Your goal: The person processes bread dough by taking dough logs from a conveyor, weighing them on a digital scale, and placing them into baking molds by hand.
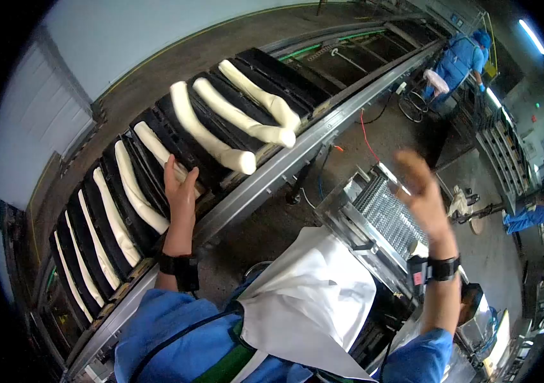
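Note:
My left hand point(181, 191) is at the near end of a pale dough roll point(152, 142) that lies in a black trough. Its thumb and fingers are apart, and the palm side rests on or just over the roll; contact is hard to tell. Above a metal mesh belt point(390, 214) to the right, my right hand point(422, 198) is raised, slightly blurred, with fingers spread and nothing in it. Three thicker dough rolls point(211, 131) lie askew across the troughs further up, their ends near the rail. Several straighter dough rolls point(113, 217) sit lengthwise in the lower troughs.
A steel rail point(310, 137) edges the trough conveyor point(313, 80) on my side. The mesh belt's metal frame point(342, 220) stands close by my apron point(310, 281). One person in blue point(463, 60) works at the upper right, and another person point(540, 210) is at the far right.

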Motion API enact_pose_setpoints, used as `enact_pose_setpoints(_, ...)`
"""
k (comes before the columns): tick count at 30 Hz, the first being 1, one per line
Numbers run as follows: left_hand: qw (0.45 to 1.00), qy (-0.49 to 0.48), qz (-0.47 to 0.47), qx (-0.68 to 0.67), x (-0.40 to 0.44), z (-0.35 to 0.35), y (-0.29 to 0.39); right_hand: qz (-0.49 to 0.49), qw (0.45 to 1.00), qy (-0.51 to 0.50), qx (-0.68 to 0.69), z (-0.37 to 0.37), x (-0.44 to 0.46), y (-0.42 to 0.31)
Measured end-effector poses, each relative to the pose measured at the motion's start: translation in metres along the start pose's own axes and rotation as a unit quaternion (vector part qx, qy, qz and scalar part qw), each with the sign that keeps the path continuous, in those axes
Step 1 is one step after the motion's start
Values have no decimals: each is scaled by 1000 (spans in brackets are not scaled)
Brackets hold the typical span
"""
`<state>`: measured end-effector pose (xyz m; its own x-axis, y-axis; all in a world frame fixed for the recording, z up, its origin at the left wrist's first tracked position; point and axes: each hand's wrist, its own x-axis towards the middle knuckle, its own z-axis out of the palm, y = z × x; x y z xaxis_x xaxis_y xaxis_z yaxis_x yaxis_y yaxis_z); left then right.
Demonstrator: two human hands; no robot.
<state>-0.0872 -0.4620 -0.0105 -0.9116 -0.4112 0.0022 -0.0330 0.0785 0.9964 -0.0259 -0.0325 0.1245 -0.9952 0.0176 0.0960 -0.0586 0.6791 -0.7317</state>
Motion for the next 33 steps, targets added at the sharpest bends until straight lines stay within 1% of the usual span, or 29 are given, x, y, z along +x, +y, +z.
enact_pose_setpoints(2, 999, -23, 19, -19, -18, 12, 32, 46, 980, 12, -194, 15, -21, 87)
enact_pose_setpoints(3, 997, -51, 37, -36, -22, 18, 43, 139, 956, -72, -247, 12, -31, 135)
enact_pose_setpoints(4, 996, -47, 68, 14, -15, 23, 32, 150, 934, -71, -315, 19, -51, 190)
enact_pose_setpoints(5, 997, -58, 46, 15, -15, 31, 38, 143, 903, -67, -400, 22, -74, 241)
enact_pose_setpoints(7, 993, -103, 13, -48, -20, 44, 46, 296, 864, -79, -399, 21, -95, 221)
enact_pose_setpoints(8, 994, -102, 13, -49, -16, 49, 46, 271, 873, -53, -402, 17, -104, 231)
enact_pose_setpoints(10, 992, -96, -76, -34, -6, 57, 45, 245, 881, -31, -404, 9, -106, 226)
enact_pose_setpoints(11, 995, -57, -75, -42, 3, 59, 37, 258, 862, -26, -436, 6, -105, 221)
enact_pose_setpoints(12, 994, -34, -65, -77, 19, 56, 21, 270, 841, -23, -468, 4, -101, 215)
enact_pose_setpoints(13, 992, -10, -54, -112, 29, 54, 18, 267, 842, -25, -468, 2, -94, 218)
enact_pose_setpoints(14, 991, 24, -42, -122, 36, 51, 16, 259, 854, -29, -451, -1, -87, 221)
enact_pose_setpoints(15, 990, 34, 10, -140, 53, 45, 3, 251, 864, -34, -434, -5, -81, 226)
enact_pose_setpoints(16, 987, 49, 43, -144, 61, 42, 3, 194, 881, -16, -432, -9, -68, 235)
enact_pose_setpoints(17, 984, 62, 79, -149, 70, 45, 4, 200, 907, 1, -369, -19, -49, 242)
enact_pose_setpoints(18, 986, 79, 110, -92, 73, 47, 15, 208, 933, 43, -291, -33, -28, 194)
enact_pose_setpoints(19, 993, 87, 77, -10, 69, 52, 33, 113, 980, 119, -114, -46, -25, 236)
enact_pose_setpoints(20, 999, 36, 17, 37, 65, 67, 55, 175, 975, 127, 45, -63, 3, 186)
enact_pose_setpoints(21, 995, -15, -46, 86, 65, 82, 68, 142, 968, 137, 155, -84, 22, 156)
enact_pose_setpoints(22, 981, -96, -1, 168, 79, 86, 46, 118, 969, 163, 142, -101, 43, 139)
enact_pose_setpoints(23, 957, -106, 78, 260, 76, 102, 38, 86, 949, 217, 212, -107, 59, 101)
enact_pose_setpoints(24, 955, -127, 108, 247, 63, 118, 36, 108, 946, 226, 206, -116, 73, 77)
enact_pose_setpoints(25, 951, -146, 138, 234, 53, 134, 35, 69, 934, 225, 267, -119, 86, 61)
enact_pose_setpoints(26, 951, -144, 137, 236, 49, 144, 38, 18, 925, 191, 328, -122, 98, 61)
enact_pose_setpoints(28, 929, -129, 69, 339, 46, 158, 41, -78, 875, 74, 471, -108, 118, 32)
enact_pose_setpoints(29, 929, -126, 68, 340, 53, 160, 37, -84, 880, 1, 468, -106, 124, 17)
enact_pose_setpoints(30, 979, -118, -22, 163, 64, 160, 28, -99, 883, -31, 458, -98, 129, 11)
enact_pose_setpoints(31, 988, -104, -110, -20, 70, 162, 28, -113, 884, -64, 450, -93, 135, 8)
enact_pose_setpoints(32, 996, -33, -76, -44, 71, 167, 30, -99, 872, -90, 471, -89, 137, 10)
enact_pose_setpoints(33, 996, -27, -73, -44, 79, 163, 28, -87, 859, -115, 491, -85, 138, 16)
